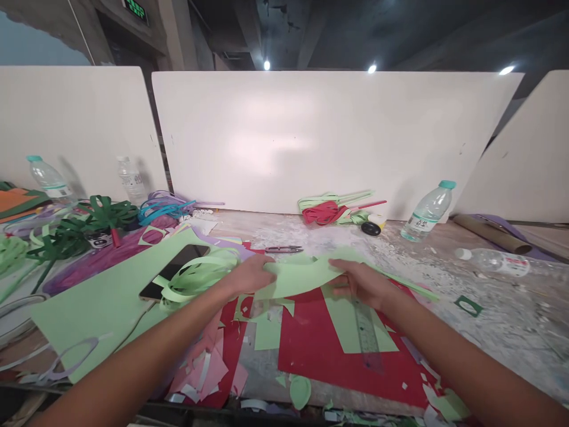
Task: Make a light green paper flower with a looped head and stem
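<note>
A strip of light green paper (302, 277) is stretched between my two hands above the table. My left hand (251, 274) pinches its left end, and my right hand (359, 281) grips the right end between thumb and fingers. Beneath lie red paper sheets (306, 350), a green paper piece (338, 326) and a clear ruler (367, 338), which partly overlaps that piece. Small thread snips (284, 249) rest just beyond the strip. Left of my left hand, a looped bundle of green paper strips (200, 276) sits partly over a black phone (175, 270).
A large green sheet (98, 302) covers the left side. Pink scraps (207, 373) litter the front. Red paper strips (324, 212), a tape roll (373, 225) and a water bottle (429, 210) stand near the white board (333, 136). Another bottle (493, 261) lies at right.
</note>
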Action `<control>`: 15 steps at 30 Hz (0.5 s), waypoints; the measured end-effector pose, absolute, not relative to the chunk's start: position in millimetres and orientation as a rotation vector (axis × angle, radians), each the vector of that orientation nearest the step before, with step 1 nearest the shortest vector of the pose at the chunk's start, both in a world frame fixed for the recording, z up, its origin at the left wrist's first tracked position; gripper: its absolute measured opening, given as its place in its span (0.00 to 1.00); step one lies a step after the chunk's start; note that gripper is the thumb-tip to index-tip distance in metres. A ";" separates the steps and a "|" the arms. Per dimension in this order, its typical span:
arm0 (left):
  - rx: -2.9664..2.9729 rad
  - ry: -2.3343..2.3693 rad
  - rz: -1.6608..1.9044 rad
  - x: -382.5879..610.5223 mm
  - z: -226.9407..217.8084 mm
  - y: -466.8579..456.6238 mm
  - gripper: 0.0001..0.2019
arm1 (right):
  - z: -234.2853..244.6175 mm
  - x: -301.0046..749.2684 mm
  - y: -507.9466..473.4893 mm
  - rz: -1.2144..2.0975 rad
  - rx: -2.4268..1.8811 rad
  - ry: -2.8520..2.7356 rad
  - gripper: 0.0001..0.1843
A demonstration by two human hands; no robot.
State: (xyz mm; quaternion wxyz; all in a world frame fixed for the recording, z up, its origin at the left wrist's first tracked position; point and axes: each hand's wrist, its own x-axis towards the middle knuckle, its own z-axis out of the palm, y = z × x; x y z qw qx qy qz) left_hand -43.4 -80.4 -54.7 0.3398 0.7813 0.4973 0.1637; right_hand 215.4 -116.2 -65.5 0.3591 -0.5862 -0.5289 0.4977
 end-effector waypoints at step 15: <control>2.558 1.408 0.009 -35.9 -49.1 -81.6 0.17 | -57.6 235.6 -107.6 0.925 -1.640 -2.121 0.07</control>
